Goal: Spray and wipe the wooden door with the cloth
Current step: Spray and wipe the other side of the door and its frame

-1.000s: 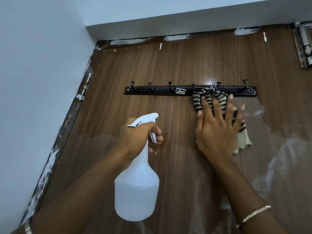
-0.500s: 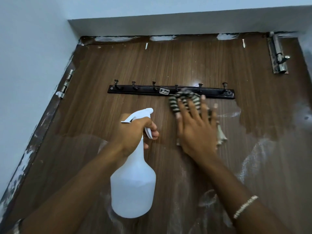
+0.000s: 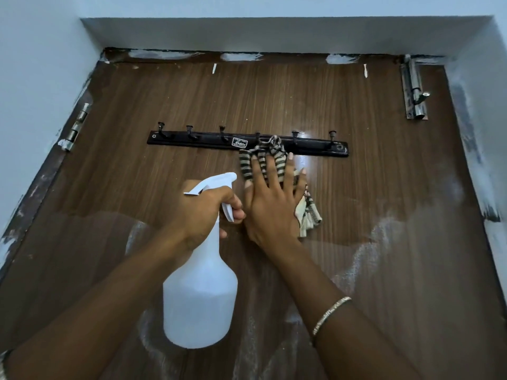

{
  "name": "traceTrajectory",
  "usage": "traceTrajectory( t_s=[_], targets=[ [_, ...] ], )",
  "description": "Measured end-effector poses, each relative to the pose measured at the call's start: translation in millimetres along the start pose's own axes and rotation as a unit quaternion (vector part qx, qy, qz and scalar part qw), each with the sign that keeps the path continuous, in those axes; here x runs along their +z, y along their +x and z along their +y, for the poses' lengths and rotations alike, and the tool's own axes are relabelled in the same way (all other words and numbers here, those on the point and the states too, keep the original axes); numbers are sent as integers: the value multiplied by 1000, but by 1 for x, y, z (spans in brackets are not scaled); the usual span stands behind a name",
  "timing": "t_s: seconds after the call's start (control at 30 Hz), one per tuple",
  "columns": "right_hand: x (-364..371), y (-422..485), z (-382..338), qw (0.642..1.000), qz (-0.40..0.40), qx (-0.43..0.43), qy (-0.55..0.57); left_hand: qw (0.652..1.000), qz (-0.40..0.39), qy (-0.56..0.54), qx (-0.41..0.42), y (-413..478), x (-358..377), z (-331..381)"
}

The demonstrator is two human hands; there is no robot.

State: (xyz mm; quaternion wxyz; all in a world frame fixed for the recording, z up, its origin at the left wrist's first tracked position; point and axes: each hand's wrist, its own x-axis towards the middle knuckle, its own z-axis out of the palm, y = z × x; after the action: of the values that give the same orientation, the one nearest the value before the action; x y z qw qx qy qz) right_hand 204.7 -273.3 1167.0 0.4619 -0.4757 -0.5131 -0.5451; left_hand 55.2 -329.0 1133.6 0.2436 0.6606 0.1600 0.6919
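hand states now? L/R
Left hand: grips spray bottle.
Right hand: open, fingers flat, pressing cloth on door.

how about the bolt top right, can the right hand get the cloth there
Probably yes: the right hand presses the cloth flat just under the hook rail; past the rail's right end only bare door lies before the bolt, though it's high.

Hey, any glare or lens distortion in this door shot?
Head view: small glare patches on the wooden door beside the hook rail, right of the cloth; the wide-angle lens slants the door's side edges; light is dim and bluish; no obvious motion blur.
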Motion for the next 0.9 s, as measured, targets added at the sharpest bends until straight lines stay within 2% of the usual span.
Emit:
traceTrajectory(
  t_s=[0.1, 0.17, 0.3, 0.43, 0.57, 0.73, 0.8, 0.9],
  targets=[
    [-12, 1, 30, 999, -38, -10, -37, 1000, 0, -3, -2, -5, 9, 1],
    [-26, -1, 64, 998, -42, 13, -54, 1000, -5, -1, -2, -8, 15, 1],
    [-50, -7, 120, 994, -7, 87, -61, 1000, -4, -4, -4, -14, 21, 0],
    [-58, -12, 134, 991, 18, 126, -47, 1000, -4, -1, -11, -21, 27, 1],
    [-54, 7, 140, 990, 41, 126, -40, 1000, -7, -4, -15, -25, 36, 3],
    [-66, 58, 170, 994, -2, 102, -37, 1000, -22, 0, -14, -25, 57, 4],
    [-68, 46, 172, 996, -2, 82, -34, 1000, -23, -4, -12, -27, 64, 3],
    [-71, -28, 163, 996, 15, 70, -50, 1000, -20, -16, -14, -32, 74, 0]
  ],
)
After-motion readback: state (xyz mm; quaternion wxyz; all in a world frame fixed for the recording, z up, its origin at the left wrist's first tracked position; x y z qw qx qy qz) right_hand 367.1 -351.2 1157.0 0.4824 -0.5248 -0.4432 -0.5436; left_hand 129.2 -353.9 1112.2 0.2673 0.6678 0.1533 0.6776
